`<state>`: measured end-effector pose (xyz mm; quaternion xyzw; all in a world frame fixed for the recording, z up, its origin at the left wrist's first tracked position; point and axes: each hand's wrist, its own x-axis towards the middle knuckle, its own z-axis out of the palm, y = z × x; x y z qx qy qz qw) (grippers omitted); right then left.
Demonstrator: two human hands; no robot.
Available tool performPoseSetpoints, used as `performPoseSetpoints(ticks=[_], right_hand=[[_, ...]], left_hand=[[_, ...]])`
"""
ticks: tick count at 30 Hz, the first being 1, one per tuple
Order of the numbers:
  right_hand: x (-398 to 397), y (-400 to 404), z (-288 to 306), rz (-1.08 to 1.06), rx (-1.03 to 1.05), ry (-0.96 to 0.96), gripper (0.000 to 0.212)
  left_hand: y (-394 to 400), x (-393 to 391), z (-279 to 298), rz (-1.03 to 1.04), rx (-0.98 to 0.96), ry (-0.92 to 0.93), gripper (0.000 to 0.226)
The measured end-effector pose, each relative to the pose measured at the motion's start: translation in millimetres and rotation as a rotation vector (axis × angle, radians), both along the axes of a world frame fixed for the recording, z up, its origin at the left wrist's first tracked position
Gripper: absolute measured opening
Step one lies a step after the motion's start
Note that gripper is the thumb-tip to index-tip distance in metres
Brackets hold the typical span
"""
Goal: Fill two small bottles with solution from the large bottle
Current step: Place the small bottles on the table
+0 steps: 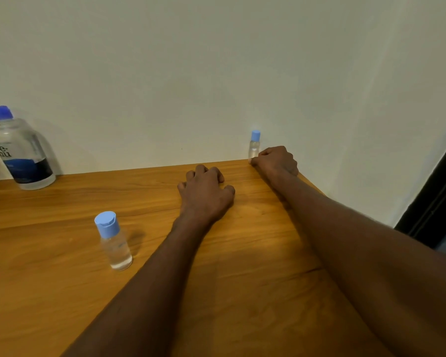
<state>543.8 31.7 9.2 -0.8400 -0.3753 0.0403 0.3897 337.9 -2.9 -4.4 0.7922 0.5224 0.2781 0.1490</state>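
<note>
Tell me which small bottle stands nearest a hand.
The far small bottle, by the wall at the table's back edge, right beside the right hand. The near small bottle stands apart, well left of the left hand.

Both bare forearms stretch forward, side by side. The left hand (206, 193) rests knuckles up with fingers curled under, holding nothing. The right hand (276, 161) lies farther off, fingers curled likewise.
</note>
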Motion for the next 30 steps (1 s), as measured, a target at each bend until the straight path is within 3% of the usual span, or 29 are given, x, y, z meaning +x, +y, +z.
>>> performPoseSetpoints(ticks=[3, 7, 9, 14, 17, 23, 27, 30], right_hand=[[1, 2, -2, -0.012, -0.018, -0.009, 0.041], [4, -2, 1, 0.028, -0.047, 0.039, 0.073], [6, -5, 2, 0.079, -0.041, 0.091, 0.079], [8, -25, 1, 0.270, -0.036, 0.094, 0.031], [7, -42, 3, 0.385, -0.085, 0.122, 0.019], [-31, -101, 16, 0.495, -0.067, 0.275, 0.020], [-70, -140, 11, 0.454, 0.155, 0.386, 0.022], [-104, -172, 9, 0.397, 0.358, 0.614, 0.019]], left_hand=[[0, 0, 0, 0.003, 0.002, -0.003, 0.033], [1, -1, 0, 0.000, 0.000, -0.004, 0.032], [1, 0, 0, 0.007, -0.004, -0.006, 0.032], [-2, -2, 0, -0.008, -0.002, -0.113, 0.020], [-7, -4, 4, -0.022, 0.034, -0.212, 0.010], [-50, -9, 18, -0.169, 0.228, -0.312, 0.008], [-101, -26, 17, -0.251, 0.221, -0.362, 0.016], [-144, -64, 15, -0.284, 0.177, -0.376, 0.014]])
